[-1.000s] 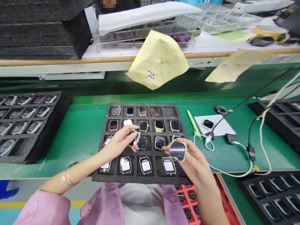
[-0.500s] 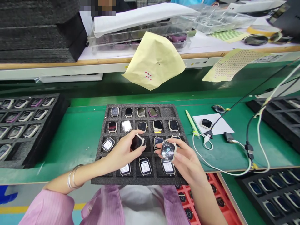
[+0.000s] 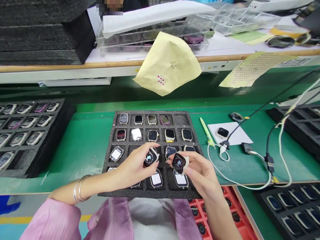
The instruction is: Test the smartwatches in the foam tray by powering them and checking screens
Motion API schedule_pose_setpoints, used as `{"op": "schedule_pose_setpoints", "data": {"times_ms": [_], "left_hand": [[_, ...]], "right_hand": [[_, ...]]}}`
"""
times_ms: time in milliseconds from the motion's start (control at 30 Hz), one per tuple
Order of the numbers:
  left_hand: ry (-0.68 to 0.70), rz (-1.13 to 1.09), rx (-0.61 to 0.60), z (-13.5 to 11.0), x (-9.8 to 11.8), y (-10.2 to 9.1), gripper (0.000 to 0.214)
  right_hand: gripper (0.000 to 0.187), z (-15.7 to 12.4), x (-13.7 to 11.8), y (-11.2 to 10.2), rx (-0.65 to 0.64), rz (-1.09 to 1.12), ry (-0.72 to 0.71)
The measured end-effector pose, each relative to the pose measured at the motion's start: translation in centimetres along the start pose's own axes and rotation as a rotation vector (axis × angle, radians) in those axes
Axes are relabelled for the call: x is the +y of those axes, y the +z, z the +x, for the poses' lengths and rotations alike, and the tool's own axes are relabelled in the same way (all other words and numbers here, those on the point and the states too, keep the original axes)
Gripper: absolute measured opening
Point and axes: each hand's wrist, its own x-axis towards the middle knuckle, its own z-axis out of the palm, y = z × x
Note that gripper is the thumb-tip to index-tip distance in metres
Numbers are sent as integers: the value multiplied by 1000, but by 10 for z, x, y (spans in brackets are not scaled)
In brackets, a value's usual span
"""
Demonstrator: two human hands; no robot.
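Observation:
My left hand grips a smartwatch body by its sides, its dark face lit with a dial and partly covered by my fingers. Between the fingertips of my right hand is a second smartwatch body, tilted, with a glowing dial on a black screen. Both are held just above a black foam tray. Strapless watches sit in its compartments, among them one with a white list screen in the near row and one with a purple frame at the back.
Another foam tray of watches stands at left. To the right lie a green pen, a white paper pad bearing a watch, and tangled cables. A yellow sheet hangs from the shelf edge. Below right is a red tray.
The screen of the watch in my left hand was dark and now displays a dial. My right hand has tilted its watch slightly. The view has shifted a little.

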Motion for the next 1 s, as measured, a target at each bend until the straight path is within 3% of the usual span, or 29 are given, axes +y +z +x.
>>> {"op": "schedule_pose_setpoints", "data": {"times_ms": [833, 933, 1000], "left_hand": [[30, 13, -15, -3, 1, -3, 39], [-20, 42, -23, -9, -3, 1, 33], [-77, 41, 53, -13, -10, 6, 36]], "right_hand": [[32, -3, 1, 0, -113, 159, -58], [33, -8, 2, 5, -97, 226, -28], [34, -10, 5, 6, -84, 260, -28]]}}
